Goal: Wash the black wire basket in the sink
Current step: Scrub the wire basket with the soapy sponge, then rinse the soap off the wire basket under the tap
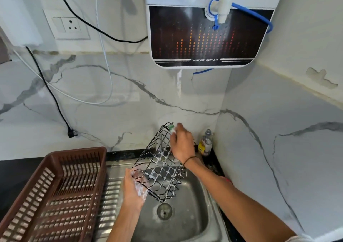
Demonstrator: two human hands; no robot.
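Both hands are busy with the black wire basket (159, 164). The left hand (134, 189) has its fingers curled around the basket's low corner and grips the wires there; white soap foam covers the fingers and the wires near them. The right hand (181, 143) is up at the basket's high end, with its fingers bent around a small green and white scrubber (171, 128) that it presses on the top rim. A thin black band sits on the right wrist. The basket is tilted, with one end low by the left hand and the other end raised toward the wall. It hangs in the air over the steel sink (194, 214), above the round drain (164, 211), and does not touch the sink floor. White foam clings to many of its wires. Just left of the sink stands a brown plastic dish rack (55, 195). A small bottle (205, 143) with a yellow label stands in the corner behind the sink, close to the right hand. On the wall above hangs a water purifier (206, 37) with blue tubes.
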